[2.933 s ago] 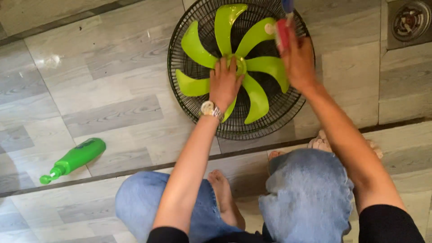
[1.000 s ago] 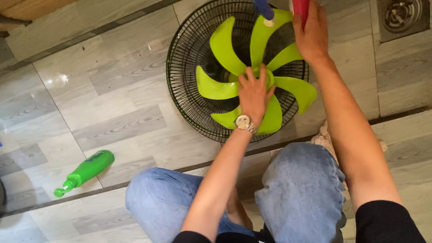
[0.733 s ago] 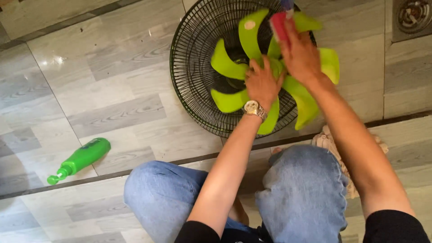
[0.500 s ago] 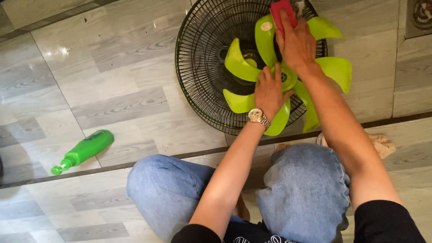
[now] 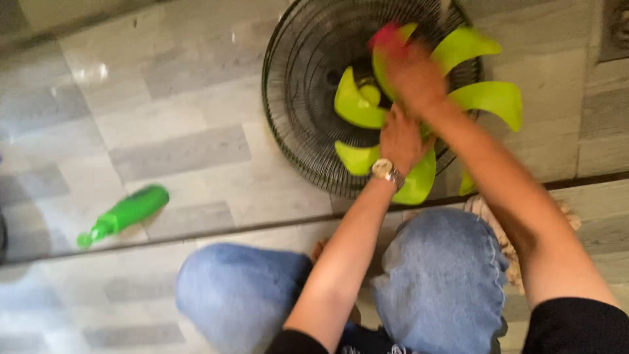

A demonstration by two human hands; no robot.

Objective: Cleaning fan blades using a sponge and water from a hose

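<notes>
A lime-green fan blade (image 5: 488, 98) lies partly over a round black wire fan guard (image 5: 301, 85) on the tiled floor. My left hand (image 5: 400, 141), with a wristwatch, presses on the blade near its hub. My right hand (image 5: 409, 72) is blurred and grips a red brush-like object (image 5: 385, 34) against an upper blade.
A green squeeze bottle (image 5: 128, 213) lies on its side on the floor at the left. My knees in blue jeans (image 5: 445, 275) fill the foreground. A floor drain (image 5: 616, 29) shows at the top right edge. A step edge crosses the floor below the guard.
The green blade has shifted right, off centre on the guard. My right hand with the red object has come down from the guard's top rim onto the blades.
</notes>
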